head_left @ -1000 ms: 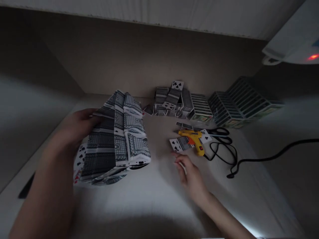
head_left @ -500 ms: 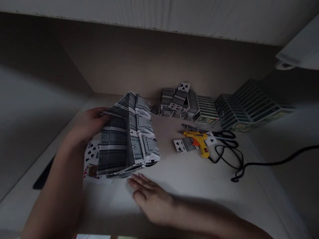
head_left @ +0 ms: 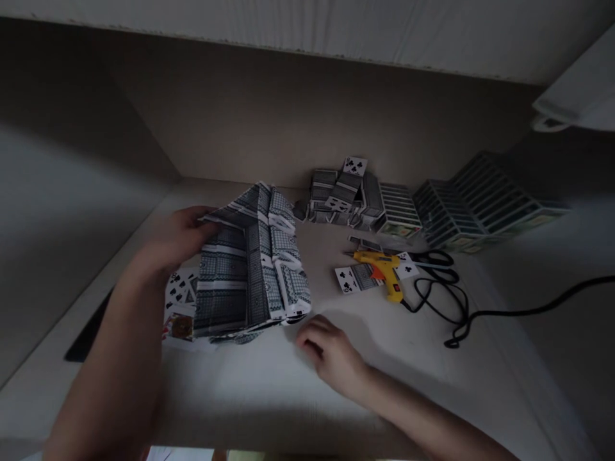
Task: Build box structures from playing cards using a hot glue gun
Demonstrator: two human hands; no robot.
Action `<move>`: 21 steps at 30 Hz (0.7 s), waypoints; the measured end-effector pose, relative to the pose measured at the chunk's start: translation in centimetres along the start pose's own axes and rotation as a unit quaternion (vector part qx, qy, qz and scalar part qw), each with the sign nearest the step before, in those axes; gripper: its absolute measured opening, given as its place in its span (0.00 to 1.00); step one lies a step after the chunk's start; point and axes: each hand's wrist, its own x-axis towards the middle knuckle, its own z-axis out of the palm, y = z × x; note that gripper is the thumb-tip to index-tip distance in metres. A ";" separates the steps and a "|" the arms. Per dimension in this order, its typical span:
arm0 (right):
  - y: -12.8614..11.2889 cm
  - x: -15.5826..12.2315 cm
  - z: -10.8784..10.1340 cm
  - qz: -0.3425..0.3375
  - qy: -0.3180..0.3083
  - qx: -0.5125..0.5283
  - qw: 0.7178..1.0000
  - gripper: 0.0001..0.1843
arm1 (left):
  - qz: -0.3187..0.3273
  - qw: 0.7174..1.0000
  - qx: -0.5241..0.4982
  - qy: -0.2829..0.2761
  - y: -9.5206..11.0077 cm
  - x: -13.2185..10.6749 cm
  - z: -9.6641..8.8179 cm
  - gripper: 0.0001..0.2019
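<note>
The left hand [head_left: 185,238] grips the upper left edge of a box-like structure [head_left: 254,269] built from folded playing cards, thumb and fingers pinching its thin wall. The structure sits on the left-centre part of the pale tabletop [head_left: 269,400], tilted in view so that its hollow side, lined with patterned card backs, faces left, while a row of puffed, rounded sections runs down its right side. The right hand [head_left: 332,355] is just beside the structure's near right corner, its fingers curled in towards the palm; whether it touches that corner or holds anything small cannot be told. Loose face-up cards [head_left: 179,288] lie beside the structure on the left, partly covered by the left forearm, and a flat black object [head_left: 89,333] shows beyond that arm. To the right, a yellow glue gun [head_left: 380,264] with an orange trigger lies across a few cards, next to black-handled scissors [head_left: 429,264]; a black cord [head_left: 509,314] loops beside them and runs off to the right. Along the back wall stand a cluster of folded card pieces [head_left: 331,198] topped by a clubs card [head_left: 355,166], a small slatted card block [head_left: 400,206] and a larger stepped one [head_left: 480,208].
</note>
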 end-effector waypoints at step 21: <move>-0.5 1.4 1.6 -0.245 -0.114 -0.272 0.924 0.16 | 0.012 1.000 0.029 -0.001 0.5 -0.4 0.0 0.20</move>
